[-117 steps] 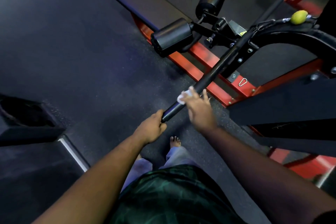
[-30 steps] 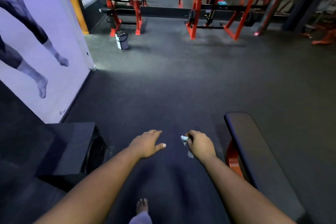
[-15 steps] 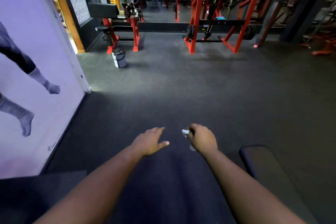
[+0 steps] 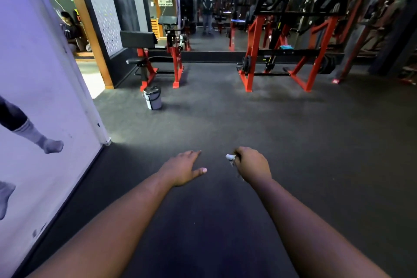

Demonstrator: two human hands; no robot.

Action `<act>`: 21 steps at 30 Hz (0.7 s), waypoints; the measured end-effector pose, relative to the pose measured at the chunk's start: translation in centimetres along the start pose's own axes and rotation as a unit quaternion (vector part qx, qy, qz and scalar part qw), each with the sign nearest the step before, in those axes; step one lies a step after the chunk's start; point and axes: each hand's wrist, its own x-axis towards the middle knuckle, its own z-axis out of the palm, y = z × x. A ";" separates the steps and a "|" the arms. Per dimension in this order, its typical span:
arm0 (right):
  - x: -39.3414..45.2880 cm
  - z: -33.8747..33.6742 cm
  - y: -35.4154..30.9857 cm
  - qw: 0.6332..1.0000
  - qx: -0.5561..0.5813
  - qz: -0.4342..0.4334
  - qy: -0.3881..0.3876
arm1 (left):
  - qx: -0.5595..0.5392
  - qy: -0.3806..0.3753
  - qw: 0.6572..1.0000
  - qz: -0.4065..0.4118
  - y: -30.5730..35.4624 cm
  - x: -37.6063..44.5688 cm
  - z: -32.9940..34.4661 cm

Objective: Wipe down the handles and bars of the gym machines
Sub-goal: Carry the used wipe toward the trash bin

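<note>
White wipe (image 4: 230, 157) pokes from right grip (image 4: 252, 165), curled tight; left grip (image 4: 184, 170) loose, holding nothing.

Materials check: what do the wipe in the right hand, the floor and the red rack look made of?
Wipe: white and crumpled, probably tissue or thin cloth; too small to tell.
Floor: dark, matte, speckled, likely rubber gym matting.
Rack: straight square tubes in glossy red, apparently painted steel.

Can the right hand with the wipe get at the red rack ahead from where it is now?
Probably not yet. The right hand pinches the wipe over bare floor, and the red rack stands well beyond it. Nothing blocks the way.
</note>
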 end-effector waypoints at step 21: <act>48.7 5.2 1.5 0.999 -0.044 -0.021 0.009 | -0.023 -0.005 1.000 0.000 -12.5 44.8 -10.2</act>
